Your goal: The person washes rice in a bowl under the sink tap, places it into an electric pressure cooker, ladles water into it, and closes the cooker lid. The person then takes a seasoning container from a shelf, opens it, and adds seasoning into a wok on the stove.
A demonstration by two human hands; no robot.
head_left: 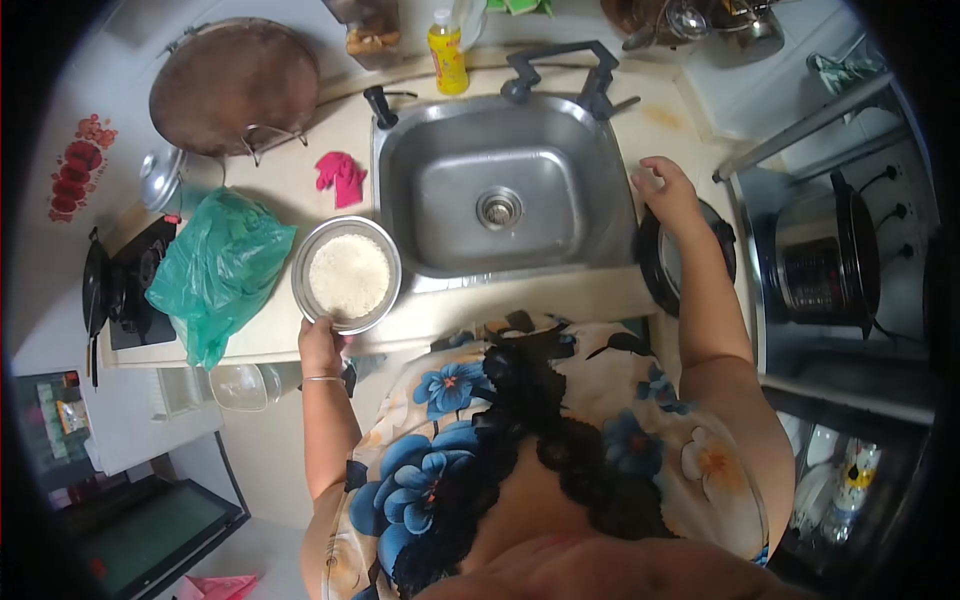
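Here's the round, silver metal bowl left of centre in the frame, just beside the rectangular stainless-steel sink, with pale, rice-like grains heaped inside. The left hand has it at the lower rim, fingers pinching the metal; their tips are tucked out of sight. One hand, one side only, and there's the risk: a twist of that wrist or a slick rim could tip the bowl and send grains over the cream-coloured desk or down its front edge, close below. A spill to the right could carry loose grains to the round metal drain in the middle of the sink. Whether the bowl's base bears on the desk, I can't tell. Over on the left, the crumpled green plastic bag sits close enough to snag if the bowl swings that way.

Right of centre, the right hand is by the sink's right edge, above a black-rimmed round object; its fingers are loosely bent, a gap at the thumb, gripping nothing visible.

Which way does the bowl point? Mouth up, towards the camera. It's circular: no long axis, no spout showing.
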